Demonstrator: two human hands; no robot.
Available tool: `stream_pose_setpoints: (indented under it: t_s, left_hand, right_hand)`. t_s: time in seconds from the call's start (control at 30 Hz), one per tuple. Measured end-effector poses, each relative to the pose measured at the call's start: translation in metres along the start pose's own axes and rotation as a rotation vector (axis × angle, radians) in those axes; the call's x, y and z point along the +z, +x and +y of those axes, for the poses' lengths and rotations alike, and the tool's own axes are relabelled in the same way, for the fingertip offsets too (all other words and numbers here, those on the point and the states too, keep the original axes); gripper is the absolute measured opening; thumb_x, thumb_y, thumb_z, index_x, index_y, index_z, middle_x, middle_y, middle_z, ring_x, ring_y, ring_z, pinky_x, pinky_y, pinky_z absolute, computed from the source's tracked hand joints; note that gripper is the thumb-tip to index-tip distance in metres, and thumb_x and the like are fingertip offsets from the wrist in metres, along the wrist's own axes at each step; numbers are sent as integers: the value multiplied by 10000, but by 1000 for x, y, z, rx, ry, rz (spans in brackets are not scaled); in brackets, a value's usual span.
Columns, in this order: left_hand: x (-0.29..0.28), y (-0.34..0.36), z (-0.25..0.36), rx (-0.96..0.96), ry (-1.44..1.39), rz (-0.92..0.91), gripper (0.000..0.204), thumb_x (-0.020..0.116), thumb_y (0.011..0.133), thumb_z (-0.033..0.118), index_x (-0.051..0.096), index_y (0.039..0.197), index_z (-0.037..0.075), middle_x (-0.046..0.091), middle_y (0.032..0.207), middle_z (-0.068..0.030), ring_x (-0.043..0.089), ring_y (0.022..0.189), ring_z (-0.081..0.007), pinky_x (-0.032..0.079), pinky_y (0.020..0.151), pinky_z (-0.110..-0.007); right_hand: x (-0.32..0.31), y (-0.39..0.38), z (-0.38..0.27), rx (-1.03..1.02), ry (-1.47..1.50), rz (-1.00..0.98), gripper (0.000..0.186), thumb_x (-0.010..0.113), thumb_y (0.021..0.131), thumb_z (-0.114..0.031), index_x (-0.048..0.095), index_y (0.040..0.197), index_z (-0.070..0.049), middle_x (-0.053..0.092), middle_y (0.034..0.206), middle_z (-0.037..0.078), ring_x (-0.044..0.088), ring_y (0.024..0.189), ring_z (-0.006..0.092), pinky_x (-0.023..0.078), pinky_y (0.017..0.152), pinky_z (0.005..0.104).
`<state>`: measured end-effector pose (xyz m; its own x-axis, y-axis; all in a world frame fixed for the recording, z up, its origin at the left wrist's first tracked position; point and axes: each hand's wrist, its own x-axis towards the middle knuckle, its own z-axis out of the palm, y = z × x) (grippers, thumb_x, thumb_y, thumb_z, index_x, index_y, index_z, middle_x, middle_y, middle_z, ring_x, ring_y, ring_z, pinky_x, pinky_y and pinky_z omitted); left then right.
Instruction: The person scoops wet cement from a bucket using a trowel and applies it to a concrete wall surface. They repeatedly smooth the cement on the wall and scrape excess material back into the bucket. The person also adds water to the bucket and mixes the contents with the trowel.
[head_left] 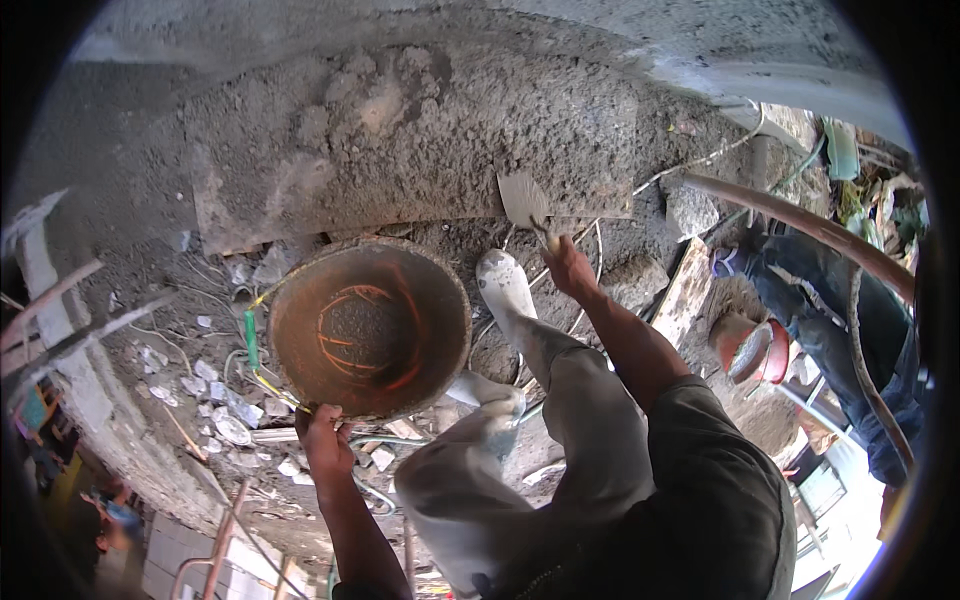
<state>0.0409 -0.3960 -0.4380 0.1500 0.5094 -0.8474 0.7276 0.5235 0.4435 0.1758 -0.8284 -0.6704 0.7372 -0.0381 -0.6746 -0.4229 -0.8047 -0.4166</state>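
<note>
My left hand (pixel 326 440) grips the near rim of a round, rust-stained basin (pixel 425 330), its fingers closed over the edge. The basin is tilted toward me, with grey residue at its bottom. A green handle (pixel 251 338) on yellow cord hangs at its left side. In my right hand (pixel 572 268) is the handle of a trowel (pixel 523 198). The trowel's pale blade lies over the edge of a board spread with crumbly grey mortar (pixel 480 140), beyond my feet.
Broken rubble (pixel 230 415) lies left of the basin. At right stand a red bucket (pixel 760 350) and another person's legs in jeans (pixel 830 310). A wooden pole (pixel 800 222) slants across the right side. Hoses and cords run over the ground; a concrete wall (pixel 700 50) borders the far side.
</note>
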Motion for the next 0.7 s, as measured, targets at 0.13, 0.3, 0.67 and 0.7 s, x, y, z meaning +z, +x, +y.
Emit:
stream_pose_setpoints:
  t_s: [0.13, 0.3, 0.67, 0.7]
  left_hand:
    - [13, -3, -29, -23, -69, 79, 603, 560, 707, 11, 448, 1292, 104, 568, 1094, -62, 596, 876, -191, 549, 595, -315]
    - [19, 17, -46, 49, -124, 34, 556, 524, 742, -26, 442, 1282, 78, 570, 1084, -86, 609, 852, -187, 589, 567, -301]
    - [6, 65, -80, 226, -91, -198, 410, 539, 781, -17, 495, 1178, 74, 588, 1019, -89, 639, 817, -200, 613, 552, -329]
    - [1, 64, -82, 218, -85, -186, 383, 541, 788, -14, 504, 1159, 74, 590, 1018, -88, 640, 816, -199, 613, 547, -327]
  right_hand:
    - [-1, 64, -49, 69, -78, 36, 479, 559, 889, -449, 489, 1163, -62, 632, 1038, 272, 601, 1006, 449, 471, 823, 513]
    - [-7, 111, -88, 132, -31, 58, 524, 564, 880, -464, 493, 1210, -63, 630, 1103, 242, 599, 1062, 411, 471, 880, 488]
    - [-6, 167, -113, -66, 122, 205, 468, 621, 859, -411, 605, 1035, 23, 684, 833, 193, 689, 745, 344, 547, 632, 422]
    - [-3, 166, -109, -45, 164, 169, 472, 622, 859, -407, 602, 1043, 27, 684, 841, 198, 690, 753, 347, 547, 633, 420]
